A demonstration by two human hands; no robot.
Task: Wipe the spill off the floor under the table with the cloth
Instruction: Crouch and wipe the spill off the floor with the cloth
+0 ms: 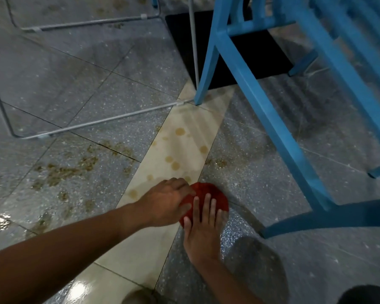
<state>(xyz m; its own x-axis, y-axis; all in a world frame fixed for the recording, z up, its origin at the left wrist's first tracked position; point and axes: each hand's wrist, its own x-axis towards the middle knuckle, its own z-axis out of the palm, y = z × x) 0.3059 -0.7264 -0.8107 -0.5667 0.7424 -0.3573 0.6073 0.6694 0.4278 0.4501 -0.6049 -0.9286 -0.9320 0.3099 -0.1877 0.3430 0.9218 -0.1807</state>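
A red cloth point(208, 191) lies bunched on the floor at the seam between a cream tile strip and grey speckled tiles. My left hand point(166, 201) grips its left side with curled fingers. My right hand point(203, 224) presses flat on top of the cloth, fingers spread. Brown spill drops point(180, 131) dot the cream strip beyond the cloth. Larger brown patches point(62, 172) spread over the grey tiles to the left, and a small puddle point(221, 163) sits just right of the strip.
A blue wooden chair point(272, 119) stands to the right, one leg on the cream strip. Thin grey metal frame bars point(101, 121) run across the floor at left and back. A black mat point(250, 53) lies behind the chair leg.
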